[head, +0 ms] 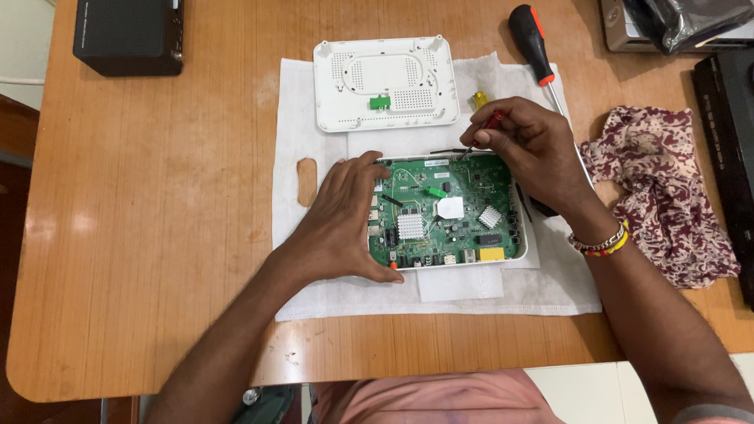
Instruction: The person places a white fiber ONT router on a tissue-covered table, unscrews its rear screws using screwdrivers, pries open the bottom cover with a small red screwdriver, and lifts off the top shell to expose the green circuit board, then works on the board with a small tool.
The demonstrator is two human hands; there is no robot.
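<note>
An opened white device shell holds a green circuit board (455,212) with two finned heat sinks, a white pad and a yellow port block. My left hand (342,220) lies flat on the shell's left edge, steadying it. My right hand (534,153) grips a small red-handled screwdriver (493,120) whose tip touches the board's far right corner. The white top cover (386,82) of the device lies upside down beyond the board, with a green connector in its middle.
A white cloth (314,275) lies under the work on the wooden table (157,235). A larger black and red screwdriver (534,43) and a yellow-handled tool (477,100) lie behind. A patterned rag (664,188) is at right, dark boxes at the corners.
</note>
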